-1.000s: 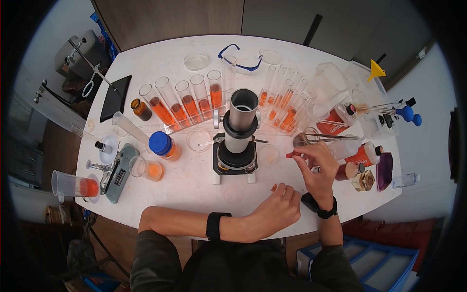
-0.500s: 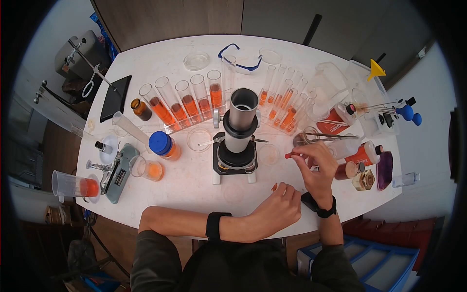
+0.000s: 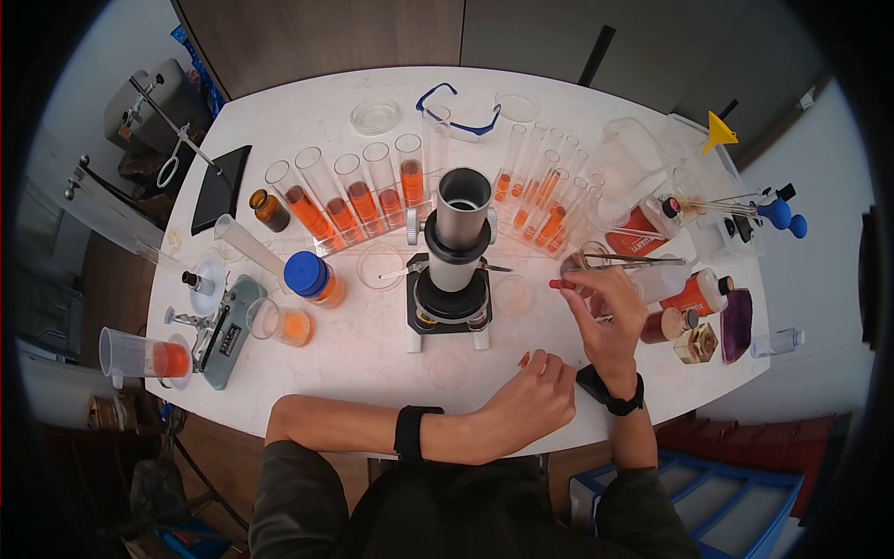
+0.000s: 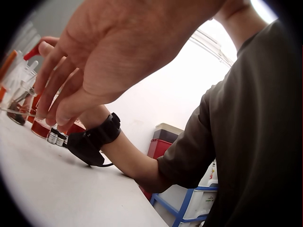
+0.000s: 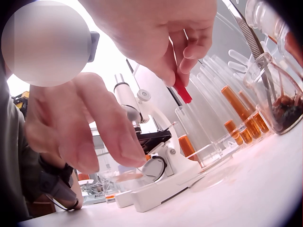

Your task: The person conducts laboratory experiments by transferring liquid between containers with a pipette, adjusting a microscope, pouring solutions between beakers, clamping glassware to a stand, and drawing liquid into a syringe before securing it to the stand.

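Right of centre in the head view, the bare right hand [image 3: 607, 317] pinches a small, blunt-ended red piece [image 3: 562, 284] of material I cannot make out. Thumb and fingers close on one end only, seemingly to leave the other end bare and visible; it points toward the middle of the frame, held above the white tabletop [image 3: 354, 377].

At bottom centre, the left hand [image 3: 526, 405] has its fingers loosely bent and holds nothing that I can see (a reddish speck by its fingertips is too small to identify). It looks parked there, out of the other hand's way.

The upright white-and-black microscope [image 3: 459, 238] stands at mid-frame, presumably to be within reach of both hands. At the right of the right-wrist view, long silvery metal tweezers [image 5: 248, 28] lean in a clear glass jar [image 5: 289, 80], probably to keep their upper ends easy to grasp.
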### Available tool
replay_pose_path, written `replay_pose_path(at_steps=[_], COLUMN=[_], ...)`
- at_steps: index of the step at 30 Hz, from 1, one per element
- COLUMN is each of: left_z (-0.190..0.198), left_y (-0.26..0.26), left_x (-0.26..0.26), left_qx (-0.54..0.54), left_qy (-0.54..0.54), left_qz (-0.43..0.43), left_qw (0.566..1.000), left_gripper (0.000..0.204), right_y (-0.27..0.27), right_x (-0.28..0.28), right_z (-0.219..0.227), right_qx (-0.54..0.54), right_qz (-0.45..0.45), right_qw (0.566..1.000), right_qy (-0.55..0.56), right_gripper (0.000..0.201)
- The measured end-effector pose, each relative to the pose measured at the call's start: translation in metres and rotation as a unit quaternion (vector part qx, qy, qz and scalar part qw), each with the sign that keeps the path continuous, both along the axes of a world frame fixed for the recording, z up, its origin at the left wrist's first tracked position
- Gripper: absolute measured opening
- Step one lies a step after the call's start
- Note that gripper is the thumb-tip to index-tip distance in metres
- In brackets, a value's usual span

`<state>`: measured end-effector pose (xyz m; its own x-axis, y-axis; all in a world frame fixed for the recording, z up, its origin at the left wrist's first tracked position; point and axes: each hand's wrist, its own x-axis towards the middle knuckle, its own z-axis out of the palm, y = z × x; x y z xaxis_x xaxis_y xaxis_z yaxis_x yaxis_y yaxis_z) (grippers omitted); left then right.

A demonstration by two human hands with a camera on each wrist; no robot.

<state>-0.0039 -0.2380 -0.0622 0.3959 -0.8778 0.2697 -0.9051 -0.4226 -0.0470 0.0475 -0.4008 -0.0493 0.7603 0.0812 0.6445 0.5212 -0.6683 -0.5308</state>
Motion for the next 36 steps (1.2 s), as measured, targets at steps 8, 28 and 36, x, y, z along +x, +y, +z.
replay_pose_path(at_steps=[8, 28, 36], left_z=[-0.001, 0.000, -0.006], left_y=[0.000, -0.002, -0.008], left_x=[0.000, 0.004, 0.023], left_qx=[-0.005, -0.002, -0.029], left_qy=[-0.002, -0.017, -0.053], left_qz=[0.005, 0.029, 0.068], left_qw=[1.000, 0.999, 0.996], left_gripper=[0.009, 0.011, 0.014], right_y=[0.000, -0.003, -0.005], right_x=[0.000, -0.001, 0.001], right_z=[-0.001, 0.003, 0.003], right_qx=[0.006, 0.018, 0.028], right_qz=[0.035, -0.001, -0.057], right_qw=[0.999, 0.999, 0.998], right_qy=[0.036, 0.036, -0.010], right_gripper=[0.025, 0.022, 0.021])
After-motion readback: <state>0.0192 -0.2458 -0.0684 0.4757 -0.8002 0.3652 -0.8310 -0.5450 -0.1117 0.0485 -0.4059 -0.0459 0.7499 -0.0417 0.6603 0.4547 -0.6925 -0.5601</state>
